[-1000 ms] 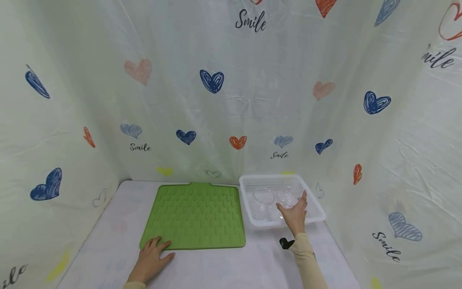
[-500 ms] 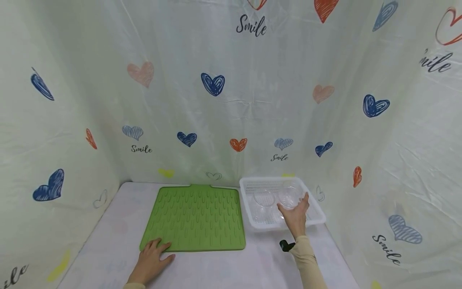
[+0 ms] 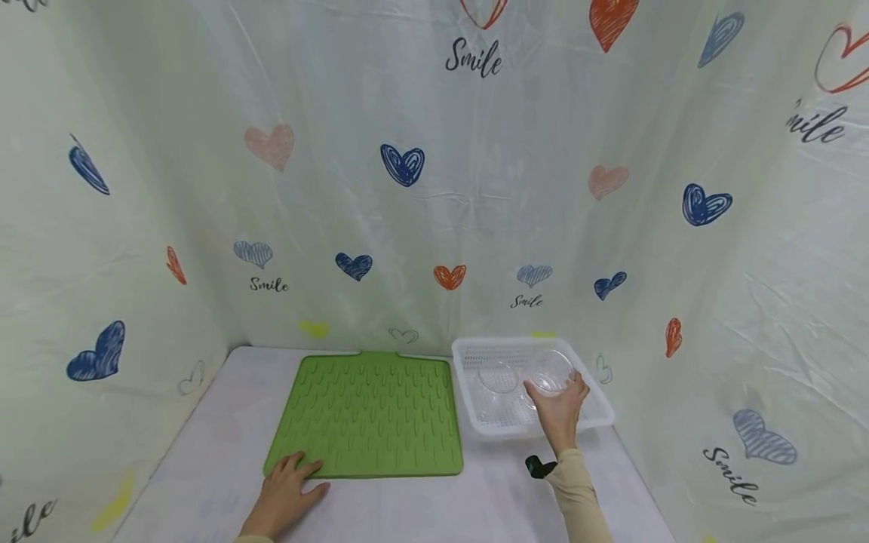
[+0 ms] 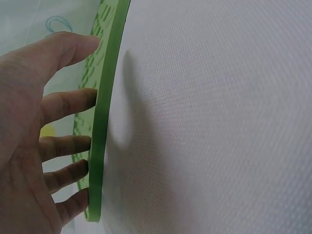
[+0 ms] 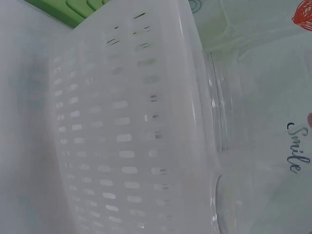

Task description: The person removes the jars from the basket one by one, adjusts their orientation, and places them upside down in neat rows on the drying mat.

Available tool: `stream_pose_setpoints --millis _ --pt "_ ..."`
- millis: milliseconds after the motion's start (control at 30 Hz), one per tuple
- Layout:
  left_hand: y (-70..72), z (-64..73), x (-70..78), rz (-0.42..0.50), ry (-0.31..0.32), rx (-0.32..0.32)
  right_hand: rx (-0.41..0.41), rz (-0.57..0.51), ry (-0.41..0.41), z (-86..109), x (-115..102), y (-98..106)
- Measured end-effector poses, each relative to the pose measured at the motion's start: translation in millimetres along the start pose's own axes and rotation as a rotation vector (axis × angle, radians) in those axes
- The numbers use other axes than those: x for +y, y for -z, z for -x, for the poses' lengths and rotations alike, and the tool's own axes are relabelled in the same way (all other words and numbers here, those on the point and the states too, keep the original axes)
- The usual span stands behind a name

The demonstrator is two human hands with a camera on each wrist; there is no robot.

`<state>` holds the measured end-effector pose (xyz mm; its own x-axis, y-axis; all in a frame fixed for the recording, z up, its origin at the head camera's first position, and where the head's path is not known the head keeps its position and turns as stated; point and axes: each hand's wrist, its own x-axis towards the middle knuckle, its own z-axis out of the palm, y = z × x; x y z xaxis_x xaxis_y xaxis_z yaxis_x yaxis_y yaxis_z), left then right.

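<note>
My left hand lies with spread fingers at the front left corner of a green ridged drying mat. In the left wrist view its fingertips touch the mat's raised edge. Over a white slotted plastic basket, my right hand curls thumb and fingers round a clear round bowl. Another clear bowl sits to its left inside the basket. The right wrist view shows the basket's wall and transparent rims above it, while the hand itself is out of that picture.
A white cloth covers the table. Behind and on both sides hangs a pale curtain printed with hearts and lettering. A small black device is strapped at my right wrist.
My right hand has closed its fingers round the clear bowl, which has shifted slightly right and tilted. The left hand stays in place on the mat. The head view has tipped slightly up.
</note>
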<state>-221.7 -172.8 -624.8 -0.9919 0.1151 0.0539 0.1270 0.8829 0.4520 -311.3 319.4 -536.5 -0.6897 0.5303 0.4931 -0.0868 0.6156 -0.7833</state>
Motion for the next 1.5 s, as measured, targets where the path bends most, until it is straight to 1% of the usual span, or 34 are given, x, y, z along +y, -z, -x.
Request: stream_pose_setpoints --millis 233,333,433,567,733,1000,1133,1300,1367,1500 --pt "-0.1 -0.7 0.2 0.004 0.001 -0.004 0.023 0.087 0.088 3.3 -8.7 4.7" --pt "0.7 -1.1 0.3 0.003 0.001 -0.008 0.015 0.130 0.113 5.1 -12.4 5.2" --pt "1.5 -0.9 0.3 0.003 0.002 -0.013 -0.001 0.139 0.156 7.6 -16.5 6.1" --pt "0.9 -0.4 -0.6 0.002 0.004 -0.018 -0.012 0.128 0.260 10.6 -22.4 7.1" --pt "0.1 0.2 -1.4 0.004 0.009 -0.023 0.005 0.133 0.417 13.8 -34.5 4.3" --pt "1.7 1.8 -0.2 0.008 0.007 -0.026 -0.020 0.206 0.668 24.8 -63.5 -2.9" --pt "2.5 2.3 0.9 0.014 0.012 -0.031 -0.053 0.250 0.744 32.4 -83.2 -5.3" --pt "1.6 2.0 -0.2 0.007 0.013 -0.025 -0.110 0.351 0.826 47.3 -105.0 -11.5" --pt "0.8 1.8 -0.8 0.002 0.011 -0.016 -0.130 0.382 0.868 54.5 -111.6 -16.0" --pt "0.8 2.4 -0.7 0.000 0.002 0.000 -0.159 0.410 0.937 69.6 -122.4 -26.2"
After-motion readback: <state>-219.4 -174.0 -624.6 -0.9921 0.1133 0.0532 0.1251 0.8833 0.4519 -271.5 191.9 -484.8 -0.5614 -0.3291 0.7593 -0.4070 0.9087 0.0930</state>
